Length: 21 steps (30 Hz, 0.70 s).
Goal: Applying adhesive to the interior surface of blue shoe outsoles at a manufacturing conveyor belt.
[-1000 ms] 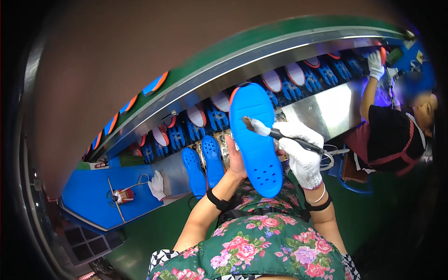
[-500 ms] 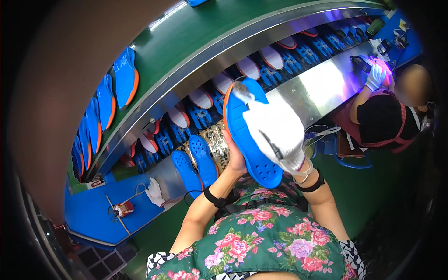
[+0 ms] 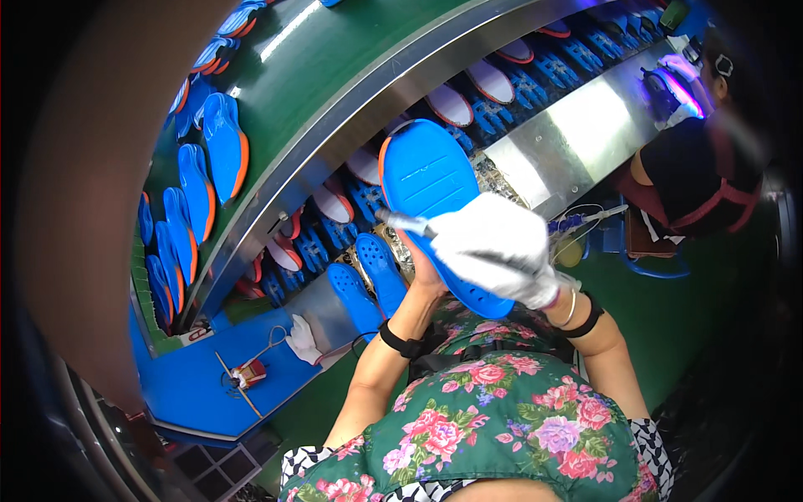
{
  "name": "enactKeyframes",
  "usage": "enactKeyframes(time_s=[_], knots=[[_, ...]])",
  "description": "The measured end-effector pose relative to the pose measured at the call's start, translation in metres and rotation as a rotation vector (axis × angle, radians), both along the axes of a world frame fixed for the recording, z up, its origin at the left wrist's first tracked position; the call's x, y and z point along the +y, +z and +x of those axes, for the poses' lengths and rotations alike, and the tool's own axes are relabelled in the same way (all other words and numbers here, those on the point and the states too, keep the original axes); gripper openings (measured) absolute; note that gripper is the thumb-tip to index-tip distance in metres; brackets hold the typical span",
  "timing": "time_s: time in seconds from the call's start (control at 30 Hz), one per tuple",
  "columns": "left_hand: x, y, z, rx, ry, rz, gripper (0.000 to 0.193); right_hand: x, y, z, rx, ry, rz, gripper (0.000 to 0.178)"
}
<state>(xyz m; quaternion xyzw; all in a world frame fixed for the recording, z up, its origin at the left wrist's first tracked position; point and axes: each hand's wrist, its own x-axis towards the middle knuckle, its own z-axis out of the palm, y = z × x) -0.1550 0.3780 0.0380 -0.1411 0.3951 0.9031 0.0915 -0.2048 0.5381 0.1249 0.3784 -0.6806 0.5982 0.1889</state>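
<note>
A blue shoe sole (image 3: pixel 427 163) with a strip of orange along its toe edge is held up, tilted, in front of me. My bare left hand (image 3: pixel 427 272) grips it from below at its left side, the fingers partly hidden behind it. My right hand (image 3: pixel 493 243), in a white glove, is closed on a thin brush-like tool (image 3: pixel 406 222). That tool lies across the sole's middle, its dark tip at or just past the left edge; motion blurs it. Behind my left hand rest two blue soles with holes, one (image 3: pixel 353 294) beside the other (image 3: pixel 383 266).
Blue soles (image 3: pixel 226 151) line the green belt (image 3: pixel 351 63) at upper left. Under its metal rim, pale soles (image 3: pixel 492 81) alternate with blue holders (image 3: pixel 552 74). A white glove (image 3: pixel 303 339) lies by a blue table (image 3: pixel 188 385). A co-worker (image 3: pixel 694 167) sits at right.
The tool's tip has moved from the sole's toe down its left edge, with my right hand turning. The sole shows more of its upper face. My view has shifted slightly.
</note>
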Motion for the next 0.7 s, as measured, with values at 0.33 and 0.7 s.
enactKeyframes(time_s=[0.33, 0.7], knots=[[-0.027, -0.048, 0.008, -0.031, 0.073, 0.167, 0.103, 0.001, -0.007, 0.008, 0.027, 0.041, -0.006, 0.023], [-0.023, -0.006, -0.002, 0.002, 0.133, -0.195, 0.106, 0.009, -0.012, 0.006, -0.140, 0.002, -0.102, 0.020]])
